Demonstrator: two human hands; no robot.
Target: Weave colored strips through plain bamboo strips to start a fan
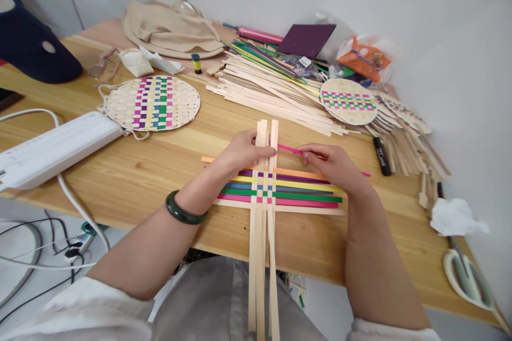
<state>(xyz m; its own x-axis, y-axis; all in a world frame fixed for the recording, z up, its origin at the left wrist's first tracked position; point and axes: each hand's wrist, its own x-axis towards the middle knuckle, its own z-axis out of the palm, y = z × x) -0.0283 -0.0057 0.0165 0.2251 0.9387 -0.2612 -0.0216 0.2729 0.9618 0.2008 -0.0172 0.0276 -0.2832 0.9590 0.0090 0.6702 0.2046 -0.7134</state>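
A partly woven piece point(263, 186) lies at the table's front edge. Several pale upright strips point(261, 256) cross orange, purple, yellow, blue, green and pink strips, and their lower ends hang over the edge toward my lap. My left hand point(256, 149) grips the upper part of the pale strips, thumb across the front. My right hand point(324, 159) pinches a bright pink strip point(291, 148) between thumb and fingers. That strip's left end reaches the rightmost pale strips beside my left thumb, and its other end shows past my right wrist. A dark green bangle point(184, 210) circles my left wrist.
A woven oval fan point(182, 104) and a white power strip point(60, 149) lie at left. Loose pale strips point(276, 93) spread behind, near a round woven fan point(348, 101). A black marker point(382, 156), crumpled tissue point(458, 217) and scissors point(466, 277) lie at right.
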